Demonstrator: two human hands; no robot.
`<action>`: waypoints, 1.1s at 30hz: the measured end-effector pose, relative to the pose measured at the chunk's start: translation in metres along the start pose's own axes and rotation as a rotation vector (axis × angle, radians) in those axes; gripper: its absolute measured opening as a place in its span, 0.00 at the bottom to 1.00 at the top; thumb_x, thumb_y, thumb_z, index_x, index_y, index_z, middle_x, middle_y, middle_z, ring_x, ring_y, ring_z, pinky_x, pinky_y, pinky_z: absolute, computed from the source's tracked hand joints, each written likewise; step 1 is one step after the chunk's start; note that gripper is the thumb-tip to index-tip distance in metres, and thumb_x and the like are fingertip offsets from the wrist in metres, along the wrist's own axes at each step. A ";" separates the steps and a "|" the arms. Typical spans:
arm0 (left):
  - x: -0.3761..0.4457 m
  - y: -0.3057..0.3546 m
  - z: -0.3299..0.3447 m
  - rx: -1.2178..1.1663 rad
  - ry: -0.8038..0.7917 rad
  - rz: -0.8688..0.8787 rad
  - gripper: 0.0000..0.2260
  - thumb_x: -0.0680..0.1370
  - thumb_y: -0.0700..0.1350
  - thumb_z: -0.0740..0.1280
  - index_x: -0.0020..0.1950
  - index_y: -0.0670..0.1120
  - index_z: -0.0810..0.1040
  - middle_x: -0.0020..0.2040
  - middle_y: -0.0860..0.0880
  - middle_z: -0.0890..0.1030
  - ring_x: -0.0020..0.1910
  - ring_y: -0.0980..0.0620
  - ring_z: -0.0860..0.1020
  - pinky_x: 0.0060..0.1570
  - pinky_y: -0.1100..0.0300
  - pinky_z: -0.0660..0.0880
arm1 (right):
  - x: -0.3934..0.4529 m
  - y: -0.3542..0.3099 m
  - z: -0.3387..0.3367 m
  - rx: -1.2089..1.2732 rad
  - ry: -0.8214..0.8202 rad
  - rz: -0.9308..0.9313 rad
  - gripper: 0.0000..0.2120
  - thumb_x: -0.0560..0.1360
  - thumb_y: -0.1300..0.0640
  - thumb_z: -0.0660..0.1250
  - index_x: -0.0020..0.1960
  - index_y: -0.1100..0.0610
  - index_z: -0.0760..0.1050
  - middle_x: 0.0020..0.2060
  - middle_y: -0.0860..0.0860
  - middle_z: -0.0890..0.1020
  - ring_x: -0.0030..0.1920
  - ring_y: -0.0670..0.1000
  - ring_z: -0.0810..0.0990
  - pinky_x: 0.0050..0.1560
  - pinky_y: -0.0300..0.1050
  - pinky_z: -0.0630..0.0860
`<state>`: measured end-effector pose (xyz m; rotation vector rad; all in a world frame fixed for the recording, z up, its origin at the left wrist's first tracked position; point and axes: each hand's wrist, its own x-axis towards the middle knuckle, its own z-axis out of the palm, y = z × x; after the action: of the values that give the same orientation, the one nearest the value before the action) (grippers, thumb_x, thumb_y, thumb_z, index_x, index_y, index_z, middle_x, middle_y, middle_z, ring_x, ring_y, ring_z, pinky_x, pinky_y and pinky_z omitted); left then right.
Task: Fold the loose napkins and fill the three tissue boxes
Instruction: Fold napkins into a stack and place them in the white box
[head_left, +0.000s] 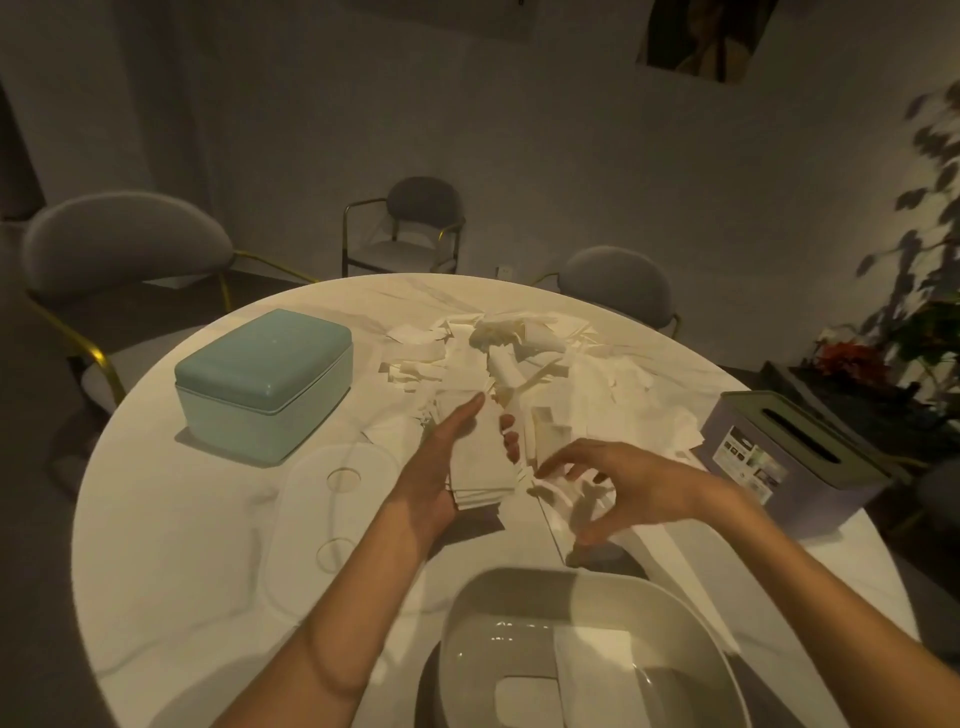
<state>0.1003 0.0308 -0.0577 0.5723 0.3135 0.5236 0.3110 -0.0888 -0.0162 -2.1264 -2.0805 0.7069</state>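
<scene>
My left hand (447, 457) grips a stack of folded white napkins (480, 470) above the table, thumb on one side and fingertips curled round the other. My right hand (618, 483) hovers just to the right with fingers spread and bent, over a loose napkin (569, 512) on the table; I cannot tell if it touches it. A pile of loose white napkins (498, 358) covers the far middle of the table. An open white tissue box (587, 654) stands at the near edge. A closed teal box (265, 382) is at the left, a grey slotted tissue box (795, 457) at the right.
A flat white lid (311, 525) with two round marks lies on the round white table (171, 571) left of my arms. Grey chairs (122, 249) stand around the far side. A plant (924, 270) and a dark shelf are at the right.
</scene>
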 end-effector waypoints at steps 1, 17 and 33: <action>-0.001 0.002 0.000 -0.016 -0.002 0.008 0.15 0.79 0.49 0.72 0.60 0.41 0.80 0.46 0.43 0.80 0.41 0.46 0.79 0.43 0.55 0.81 | -0.001 0.003 0.006 -0.064 -0.004 -0.009 0.41 0.64 0.39 0.81 0.73 0.45 0.69 0.69 0.40 0.71 0.67 0.43 0.71 0.69 0.42 0.71; 0.001 -0.001 -0.002 -0.006 0.073 0.024 0.17 0.77 0.47 0.75 0.61 0.40 0.80 0.52 0.40 0.81 0.43 0.44 0.80 0.49 0.51 0.80 | 0.021 0.024 0.034 -0.487 0.623 0.098 0.15 0.79 0.48 0.69 0.64 0.49 0.78 0.66 0.46 0.76 0.59 0.52 0.79 0.46 0.47 0.81; -0.001 -0.011 0.001 0.218 0.146 0.049 0.10 0.82 0.48 0.68 0.57 0.45 0.85 0.48 0.42 0.86 0.42 0.44 0.84 0.43 0.53 0.82 | -0.020 -0.050 -0.035 1.043 0.500 0.030 0.10 0.83 0.59 0.62 0.55 0.52 0.82 0.48 0.48 0.87 0.47 0.47 0.86 0.49 0.39 0.81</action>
<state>0.1044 0.0222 -0.0628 0.7557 0.5002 0.5834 0.2782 -0.0958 0.0389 -1.4900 -1.0378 0.8696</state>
